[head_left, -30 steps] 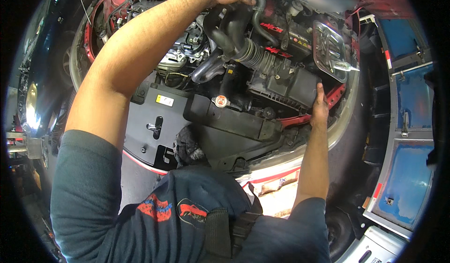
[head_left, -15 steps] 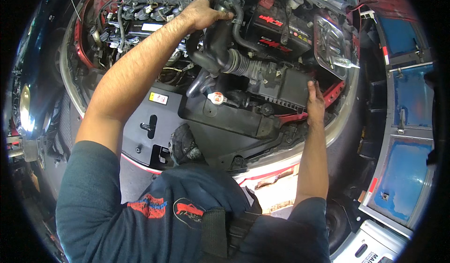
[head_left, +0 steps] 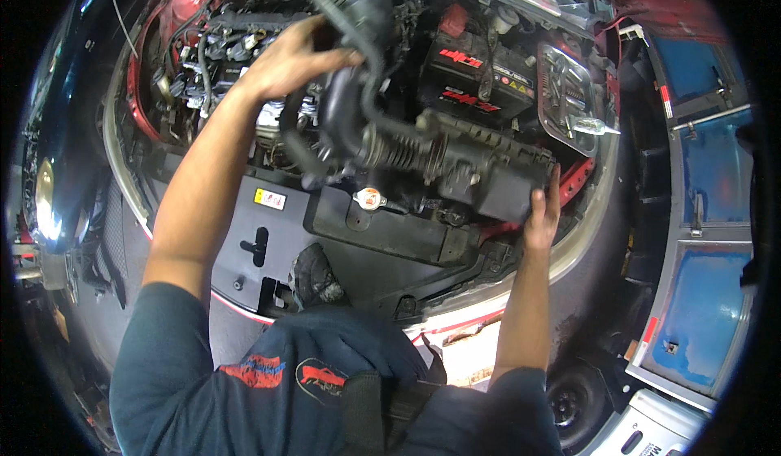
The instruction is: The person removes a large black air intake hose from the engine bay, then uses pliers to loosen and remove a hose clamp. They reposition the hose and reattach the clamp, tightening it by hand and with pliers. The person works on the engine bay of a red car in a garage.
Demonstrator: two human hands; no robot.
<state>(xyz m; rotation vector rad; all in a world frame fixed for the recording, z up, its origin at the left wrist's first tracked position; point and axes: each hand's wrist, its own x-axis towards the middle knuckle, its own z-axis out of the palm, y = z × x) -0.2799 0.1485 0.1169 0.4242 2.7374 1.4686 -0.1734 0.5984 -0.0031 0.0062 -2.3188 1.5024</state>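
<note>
Left grip (head_left: 289, 64) clasping black duct (head_left: 343, 118), right grip (head_left: 543, 220) clasping right end of air box (head_left: 506, 189)

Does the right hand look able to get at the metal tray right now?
Probably, but only if it lets go: the right hand grips the end of the black box. The metal tray lies just beyond, uncovered.

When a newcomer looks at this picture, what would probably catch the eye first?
Probably the black air box with its ribbed air duct, mid-picture, held between the left hand and the right hand. Beyond it, the black battery with red markings stands out; to its right lies a metal tray of small metal items.
</note>
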